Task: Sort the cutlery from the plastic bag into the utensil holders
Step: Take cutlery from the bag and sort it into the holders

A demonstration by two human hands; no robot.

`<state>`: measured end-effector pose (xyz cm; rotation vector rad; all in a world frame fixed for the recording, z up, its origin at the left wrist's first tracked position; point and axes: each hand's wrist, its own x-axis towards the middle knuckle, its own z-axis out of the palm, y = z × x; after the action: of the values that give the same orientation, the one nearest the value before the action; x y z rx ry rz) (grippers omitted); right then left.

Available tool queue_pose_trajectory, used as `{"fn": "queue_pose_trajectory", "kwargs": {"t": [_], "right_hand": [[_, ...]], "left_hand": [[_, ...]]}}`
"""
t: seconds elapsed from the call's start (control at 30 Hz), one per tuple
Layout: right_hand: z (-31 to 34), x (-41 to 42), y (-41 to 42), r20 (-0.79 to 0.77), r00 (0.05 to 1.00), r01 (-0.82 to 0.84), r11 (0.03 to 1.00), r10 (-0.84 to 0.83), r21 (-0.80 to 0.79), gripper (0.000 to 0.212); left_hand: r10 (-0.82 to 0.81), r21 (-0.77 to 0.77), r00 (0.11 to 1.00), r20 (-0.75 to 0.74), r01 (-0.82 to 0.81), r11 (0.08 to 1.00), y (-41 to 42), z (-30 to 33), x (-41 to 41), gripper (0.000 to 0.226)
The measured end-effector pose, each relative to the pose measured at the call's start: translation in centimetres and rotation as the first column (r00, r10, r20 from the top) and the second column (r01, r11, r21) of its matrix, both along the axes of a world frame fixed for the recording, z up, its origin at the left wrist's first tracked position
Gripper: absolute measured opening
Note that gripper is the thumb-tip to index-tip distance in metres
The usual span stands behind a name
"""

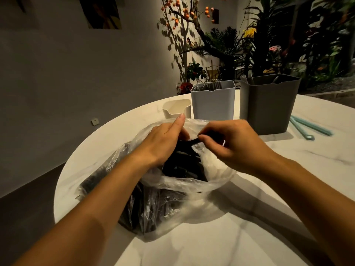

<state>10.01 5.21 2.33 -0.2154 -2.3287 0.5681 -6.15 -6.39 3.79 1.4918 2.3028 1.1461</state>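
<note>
A clear plastic bag (172, 204) full of black plastic cutlery (182, 166) lies on the white marble table (288, 217). My left hand (163, 143) reaches into the bag's mouth, its fingers hidden among the cutlery and its thumb pointing up. My right hand (230, 143) pinches the handle of one black cutlery piece (194, 141) at the bag's opening. Behind the bag stand three utensil holders: a small cream one (177, 110), a light grey one (213, 104) with cutlery inside, and a dark grey one (269, 108) with a few pieces inside.
Two pale blue bag clips (307, 127) lie to the right of the dark grey holder. Potted plants and a branch with orange fruit (221, 45) stand behind the table. The round table's edge curves close on the left side.
</note>
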Motion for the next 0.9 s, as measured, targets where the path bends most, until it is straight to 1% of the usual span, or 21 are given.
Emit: {"fn": "queue_pose_trajectory", "kwargs": {"t": [0.07, 0.2, 0.27, 0.33, 0.37, 0.4, 0.47, 0.5, 0.53, 0.57, 0.6, 0.63, 0.77, 0.9], "right_hand": [[0.4, 0.4, 0.2, -0.077, 0.997, 0.003, 0.992, -0.013, -0.124, 0.011], [1.0, 0.9, 0.7, -0.186, 0.981, 0.011, 0.974, -0.054, -0.226, 0.019], [1.3, 1.0, 1.0, -0.223, 0.973, -0.012, 0.952, -0.059, -0.305, 0.026], [1.6, 1.1, 0.9, -0.269, 0.962, -0.070, 0.912, -0.046, -0.405, 0.030], [1.7, 1.1, 0.8, -0.294, 0.955, -0.104, 0.890, -0.035, -0.444, 0.029], [1.8, 1.1, 0.7, -0.317, 0.948, -0.132, 0.872, -0.028, -0.471, 0.028], [1.9, 1.2, 0.5, -0.355, 0.935, -0.165, 0.853, -0.026, -0.496, 0.025], [2.0, 1.2, 0.4, -0.370, 0.928, -0.171, 0.848, -0.032, -0.502, 0.024], [2.1, 1.2, 0.4, -0.382, 0.923, -0.172, 0.844, -0.041, -0.508, 0.024], [2.2, 1.3, 0.4, -0.392, 0.918, -0.174, 0.839, -0.050, -0.515, 0.024], [2.3, 1.4, 0.3, -0.405, 0.913, -0.181, 0.831, -0.057, -0.526, 0.025], [2.4, 1.5, 0.3, -0.419, 0.906, -0.193, 0.821, -0.062, -0.538, 0.025], [2.9, 1.8, 0.4, -0.476, 0.872, -0.215, 0.779, -0.120, -0.589, 0.020], [3.5, 2.4, 0.8, -0.521, 0.822, -0.192, 0.749, -0.230, -0.634, 0.023]], "left_hand": [[-0.049, -0.036, 0.998, 0.026, 0.050, 0.998, -0.1, 0.2, 0.2, 0.077], [-0.049, -0.026, 0.995, 0.083, 0.051, 0.998, 0.0, 0.2, 0.6, 0.080], [-0.053, -0.056, 0.992, 0.114, 0.060, 0.997, 0.0, 0.2, 0.7, 0.083], [-0.077, -0.097, 0.989, 0.129, 0.090, 0.991, 0.1, 0.1, 1.1, 0.083], [-0.096, -0.100, 0.986, 0.133, 0.109, 0.989, 0.1, 0.1, 1.5, 0.079], [-0.120, -0.092, 0.985, 0.127, 0.132, 0.987, 0.1, 0.2, 1.9, 0.071], [-0.156, -0.087, 0.985, 0.078, 0.163, 0.983, 0.3, 0.2, 2.6, 0.043], [-0.157, -0.109, 0.987, 0.032, 0.160, 0.981, 0.5, 0.2, 2.9, 0.034], [-0.160, -0.130, 0.987, -0.018, 0.157, 0.979, 0.7, 0.3, 3.1, 0.036], [-0.164, -0.145, 0.985, -0.054, 0.155, 0.977, 0.9, 0.4, 3.4, 0.044], [-0.161, -0.155, 0.985, -0.067, 0.150, 0.977, 1.0, 0.4, 3.6, 0.049], [-0.157, -0.152, 0.985, -0.066, 0.145, 0.978, 1.1, 0.4, 3.9, 0.048], [-0.157, -0.101, 0.987, -0.029, 0.153, 0.983, 1.3, 0.3, 4.8, 0.019], [-0.199, -0.006, 0.978, -0.062, 0.199, 0.980, 1.4, 0.1, 5.5, 0.014]]}}
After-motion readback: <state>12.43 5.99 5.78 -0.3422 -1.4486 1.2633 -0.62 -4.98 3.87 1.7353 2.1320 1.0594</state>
